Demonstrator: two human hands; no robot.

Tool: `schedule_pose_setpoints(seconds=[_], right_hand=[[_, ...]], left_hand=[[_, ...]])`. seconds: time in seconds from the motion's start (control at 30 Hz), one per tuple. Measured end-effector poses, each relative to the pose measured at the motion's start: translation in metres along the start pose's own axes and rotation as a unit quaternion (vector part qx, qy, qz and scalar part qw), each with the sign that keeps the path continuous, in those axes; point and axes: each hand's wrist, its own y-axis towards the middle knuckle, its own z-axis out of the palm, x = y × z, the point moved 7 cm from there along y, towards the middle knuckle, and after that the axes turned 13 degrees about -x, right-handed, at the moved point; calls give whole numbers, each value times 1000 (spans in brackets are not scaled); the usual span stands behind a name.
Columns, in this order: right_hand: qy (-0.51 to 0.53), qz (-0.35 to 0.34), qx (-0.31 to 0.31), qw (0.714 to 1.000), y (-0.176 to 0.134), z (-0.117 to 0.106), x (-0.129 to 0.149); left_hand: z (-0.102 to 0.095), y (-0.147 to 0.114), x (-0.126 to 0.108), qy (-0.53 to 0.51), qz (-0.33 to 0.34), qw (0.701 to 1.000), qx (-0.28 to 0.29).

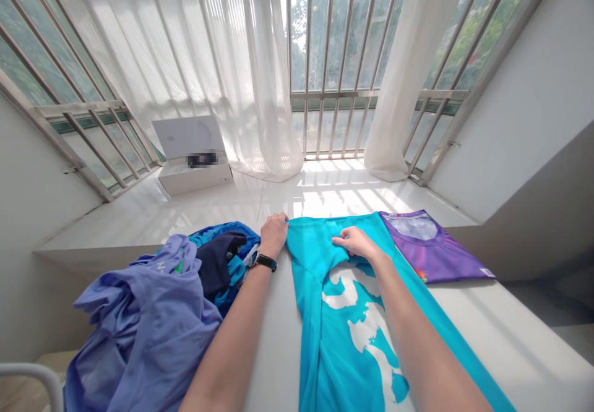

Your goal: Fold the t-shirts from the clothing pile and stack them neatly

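Observation:
A turquoise shirt [343, 338] with a large white print lies spread in front of me, its left side folded inward. My left hand [275, 234], with a dark band on the wrist, is closed at the shirt's far left corner, fingertips pinching the edge. Over the upper middle of the shirt, my right hand [356, 241] is closed with thumb and finger together on a raised flap of the fabric. The right forearm covers part of the print. A folded purple shirt [448, 254] lies to the right, next to the turquoise one.
To the left is a heap of clothes, with a lavender garment [153, 325] on top and a dark navy one [218, 263] behind it. An open white box [195, 177] stands on the windowsill [278, 195]. White curtains [195, 59] hang before barred windows.

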Motion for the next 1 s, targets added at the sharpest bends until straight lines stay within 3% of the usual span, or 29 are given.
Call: schedule_pose_setpoints(seconds=[0.23, 0.47, 0.57, 0.7, 0.77, 0.87, 1.0], right_hand=[[-20, -13, 19, 1000, -6, -8, 7], [-60, -13, -11, 998, -6, -9, 7], [-74, -17, -21, 997, -5, -9, 6], [-87, -18, -22, 996, -5, -9, 3], [-94, -14, -26, 995, -5, -10, 2], [-106, -13, -51, 993, -7, -18, 8], [-100, -45, -117, 987, -16, -45, 42]], left_hand=[[0, 0, 1, -1, -3, 1000, -1], [-5, 0, -4, 2, 6, 1000, -4], [-27, 3, -19, -2, 21, 1000, -18], [-82, -4, -54, -16, 72, 994, -77], [-104, -19, -72, -13, 105, 991, -84], [-117, -59, -84, 9, 130, 991, -41], [-128, -151, -72, -41, 99, 994, -20]])
